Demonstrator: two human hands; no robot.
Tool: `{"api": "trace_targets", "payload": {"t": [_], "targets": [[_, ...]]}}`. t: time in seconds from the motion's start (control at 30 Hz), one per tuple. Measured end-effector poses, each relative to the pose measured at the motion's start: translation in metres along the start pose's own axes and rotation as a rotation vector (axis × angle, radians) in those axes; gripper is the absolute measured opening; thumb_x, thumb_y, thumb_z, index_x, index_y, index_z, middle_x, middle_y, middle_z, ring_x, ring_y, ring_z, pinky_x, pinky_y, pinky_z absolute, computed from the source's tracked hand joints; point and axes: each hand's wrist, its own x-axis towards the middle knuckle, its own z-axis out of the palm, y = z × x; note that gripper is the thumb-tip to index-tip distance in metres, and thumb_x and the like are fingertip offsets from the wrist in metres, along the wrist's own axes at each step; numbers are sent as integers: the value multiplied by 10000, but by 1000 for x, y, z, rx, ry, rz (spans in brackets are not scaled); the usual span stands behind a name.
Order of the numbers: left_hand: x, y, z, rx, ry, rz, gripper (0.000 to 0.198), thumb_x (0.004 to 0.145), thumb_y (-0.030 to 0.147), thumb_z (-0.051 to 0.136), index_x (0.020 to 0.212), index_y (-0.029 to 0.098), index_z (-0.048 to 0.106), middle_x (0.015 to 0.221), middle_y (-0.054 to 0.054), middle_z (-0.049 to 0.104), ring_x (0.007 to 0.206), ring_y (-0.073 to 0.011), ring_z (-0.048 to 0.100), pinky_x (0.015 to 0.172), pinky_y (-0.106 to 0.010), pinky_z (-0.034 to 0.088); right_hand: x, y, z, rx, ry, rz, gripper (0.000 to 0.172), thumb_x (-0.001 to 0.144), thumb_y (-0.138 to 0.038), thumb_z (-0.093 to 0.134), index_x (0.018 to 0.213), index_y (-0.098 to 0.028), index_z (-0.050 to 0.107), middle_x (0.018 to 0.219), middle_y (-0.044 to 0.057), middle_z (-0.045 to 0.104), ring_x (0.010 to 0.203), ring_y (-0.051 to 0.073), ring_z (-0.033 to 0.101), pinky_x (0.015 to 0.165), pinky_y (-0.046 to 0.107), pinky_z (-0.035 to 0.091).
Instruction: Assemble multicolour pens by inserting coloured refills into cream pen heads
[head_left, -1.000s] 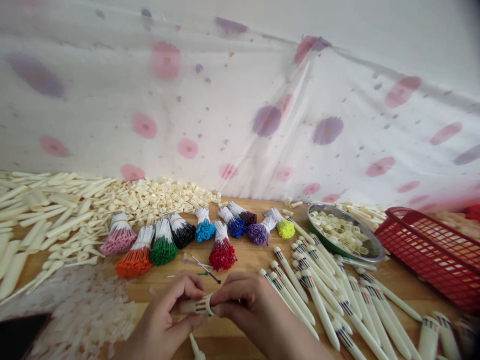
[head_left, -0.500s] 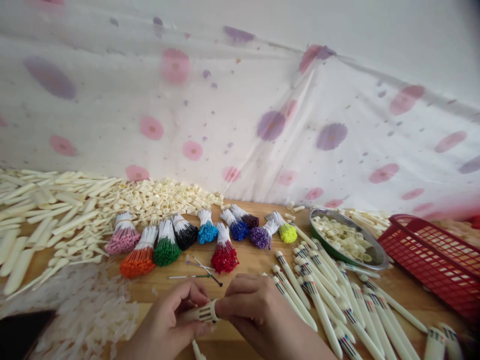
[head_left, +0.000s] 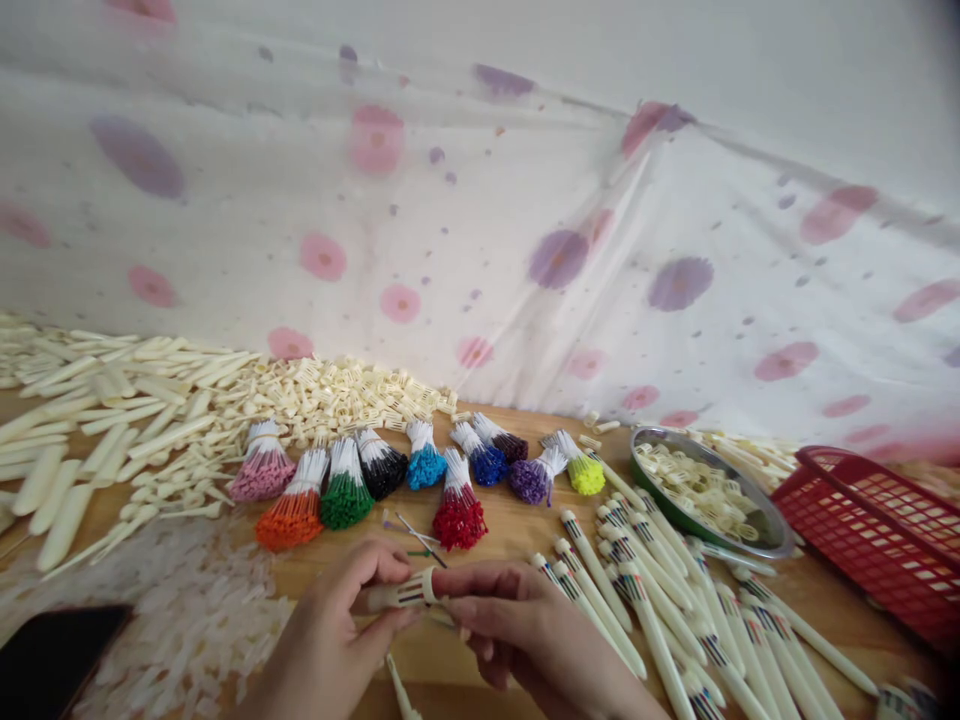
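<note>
1. Plainly, our left hand (head_left: pixel 341 620) has its fingers closed around a cream slotted tube (head_left: pixel 405 594), in front of us, above the bench (head_left: pixel 450 668).
2. The relation that matters most, we judge: the tube's long axis runs roughly crosswise, rising slightly toward the right, and its slotted, rimmed end faces our right hand (head_left: pixel 525 620).
3. Our right fingers are drawn narrow right at that rim (whether they pinch the rim or some small part, we cannot tell), so the right hand is nearer the open end and the left nearer the body.
4. Beyond our hands sits a red-tipped bundle (head_left: pixel 459 512); just below them lies a tapered cream piece (head_left: pixel 402 688); to our right, multicolour pens (head_left: pixel 600 575) lie side by side.
</note>
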Motion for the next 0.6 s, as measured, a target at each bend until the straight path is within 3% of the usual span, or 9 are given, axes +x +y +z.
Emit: {"api": "trace_targets", "payload": {"t": [0.23, 0.43, 0.6], "targets": [[0, -15, 2, 38, 10, 4, 108, 663, 157, 653, 683, 228, 575, 755, 1, 659, 748, -187, 653, 665, -261, 514, 2, 3, 4, -156, 57, -94, 263, 592, -268, 712, 840, -182, 730, 601, -29, 554, 473, 41, 386, 437, 175, 278], [0, -13, 5, 24, 21, -23, 108, 641, 151, 660, 636, 215, 573, 728, -5, 649, 734, -193, 647, 646, -262, 517, 4, 6, 11, -283, 65, -145, 269, 664, -312, 622, 862, -131, 639, 562, -71, 431, 439, 39, 311, 428, 185, 248], [1, -11, 7, 43, 22, 13, 80, 651, 158, 653, 645, 214, 597, 735, -8, 652, 714, -185, 650, 640, -266, 529, 6, 12, 14, -579, 147, -311, 101, 715, -195, 545, 791, -150, 596, 584, -53, 423, 502, 74, 353, 459, 189, 276]]}}
